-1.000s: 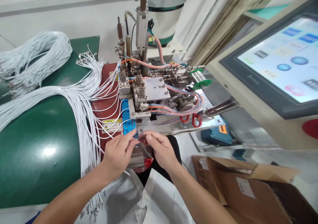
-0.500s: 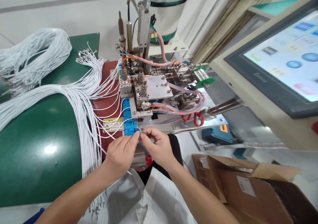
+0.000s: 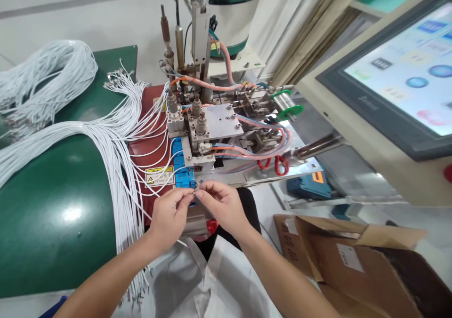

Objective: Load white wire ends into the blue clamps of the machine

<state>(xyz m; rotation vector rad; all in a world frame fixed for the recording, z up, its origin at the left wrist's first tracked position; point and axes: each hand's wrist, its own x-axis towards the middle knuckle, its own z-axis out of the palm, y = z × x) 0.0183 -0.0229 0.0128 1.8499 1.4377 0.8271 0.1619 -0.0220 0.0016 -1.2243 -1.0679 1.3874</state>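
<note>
My left hand [image 3: 170,218] and my right hand [image 3: 221,206] meet fingertip to fingertip just in front of the blue clamp blocks [image 3: 183,172] of a small pneumatic machine [image 3: 208,125]. Both pinch the metal-tipped end of a thin white wire [image 3: 194,193] between thumb and forefinger. A thick bundle of white wires [image 3: 106,139] drapes from the left over a green curved surface [image 3: 60,205] and a red plate [image 3: 150,144], several ends fanning toward the blue blocks.
A touchscreen panel [image 3: 395,83] on a beige housing stands at the right, with a red button [image 3: 448,173] at its edge. An open cardboard box [image 3: 353,261] sits at lower right. Orange and blue hoses [image 3: 261,148] loop over the machine. White cloth lies below my arms.
My hands rose slightly and drew closer to the blue blocks, fingertips now pinched together on the wire end. The view shifted a little leftward.
</note>
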